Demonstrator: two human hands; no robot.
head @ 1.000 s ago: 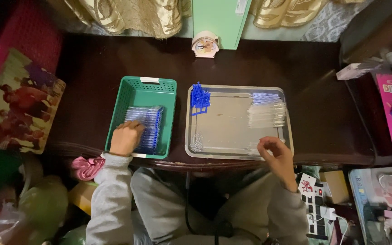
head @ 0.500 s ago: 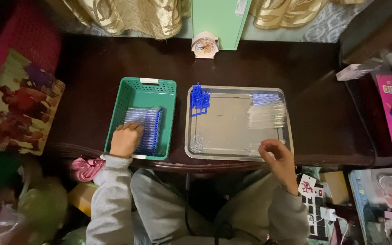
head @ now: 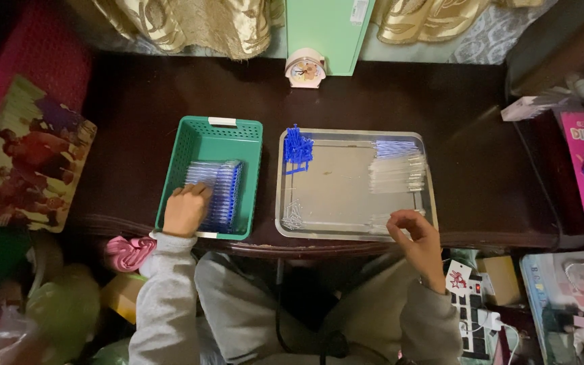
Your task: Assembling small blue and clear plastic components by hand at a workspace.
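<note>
Left hand [head: 185, 208] in perforated green basket [head: 248, 177]

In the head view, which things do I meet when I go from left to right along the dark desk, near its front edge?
Left hand in the green basket → row of blue pens → small metal parts on the steel tray → right hand at the tray's front edge.
</note>
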